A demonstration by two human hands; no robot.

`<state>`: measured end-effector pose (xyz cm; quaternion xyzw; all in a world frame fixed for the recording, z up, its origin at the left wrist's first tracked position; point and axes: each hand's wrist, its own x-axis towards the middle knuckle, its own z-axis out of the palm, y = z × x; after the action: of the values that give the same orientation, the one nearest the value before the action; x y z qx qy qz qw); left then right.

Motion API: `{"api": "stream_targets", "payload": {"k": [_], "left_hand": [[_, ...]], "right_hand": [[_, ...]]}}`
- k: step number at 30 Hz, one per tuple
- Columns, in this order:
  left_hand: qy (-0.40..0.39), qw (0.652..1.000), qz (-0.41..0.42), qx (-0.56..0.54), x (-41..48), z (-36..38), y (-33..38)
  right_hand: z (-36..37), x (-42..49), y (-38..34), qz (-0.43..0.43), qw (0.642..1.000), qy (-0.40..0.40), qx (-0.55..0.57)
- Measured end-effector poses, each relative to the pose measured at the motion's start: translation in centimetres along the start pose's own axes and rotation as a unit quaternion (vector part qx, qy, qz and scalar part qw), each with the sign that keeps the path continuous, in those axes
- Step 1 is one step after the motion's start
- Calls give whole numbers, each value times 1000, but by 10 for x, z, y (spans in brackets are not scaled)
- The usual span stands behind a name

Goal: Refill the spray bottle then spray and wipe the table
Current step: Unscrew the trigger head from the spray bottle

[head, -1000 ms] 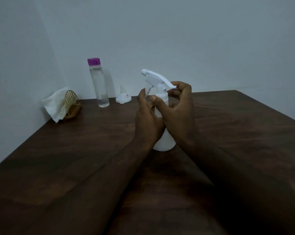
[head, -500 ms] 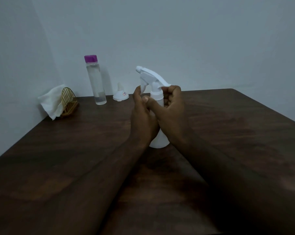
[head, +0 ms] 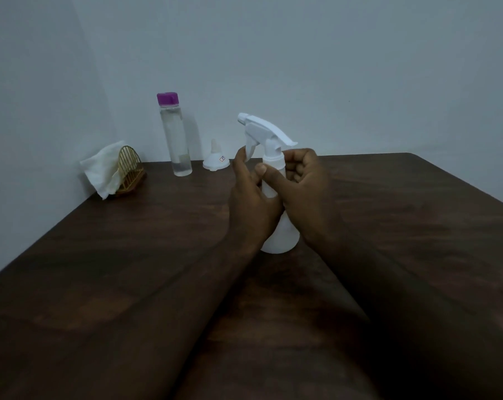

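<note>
White plastic, the spray bottle (head: 279, 238) stands upright on the dark wooden worktop (head: 129, 255), and you hold it with both hands. Your left hand (head: 251, 203) wraps its body, while your right hand (head: 305, 192) has its fingers (head: 298, 166) curled closed around its neck collar. Behind the spray bottle, to its left, stand a small white funnel (head: 215, 163), a purple-capped clear bottle (head: 176, 140) and a napkin holder (head: 129, 171).

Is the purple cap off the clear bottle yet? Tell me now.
No, the purple cap sits on top of the clear bottle, which stands upright at the back of the table.
</note>
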<state>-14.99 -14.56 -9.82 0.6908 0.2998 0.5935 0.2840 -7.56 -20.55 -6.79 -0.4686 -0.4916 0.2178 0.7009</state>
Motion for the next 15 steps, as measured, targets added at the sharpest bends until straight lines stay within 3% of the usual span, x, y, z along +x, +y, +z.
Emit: {"api": "stream_targets", "payload": {"k": [6,12,15], "left_hand": [[-26,999,-13,-29,-4,-2,3],[-21,1000,-8,-11,-1,-1,1],[-14,1000,-21,-18,-5,-3,3]], "right_hand": [[-17,2,-8,20,994,-107,8],[-6,2,-9,14,998,-48,-45],[-11,5,-11,2,995,-91,-50]]}}
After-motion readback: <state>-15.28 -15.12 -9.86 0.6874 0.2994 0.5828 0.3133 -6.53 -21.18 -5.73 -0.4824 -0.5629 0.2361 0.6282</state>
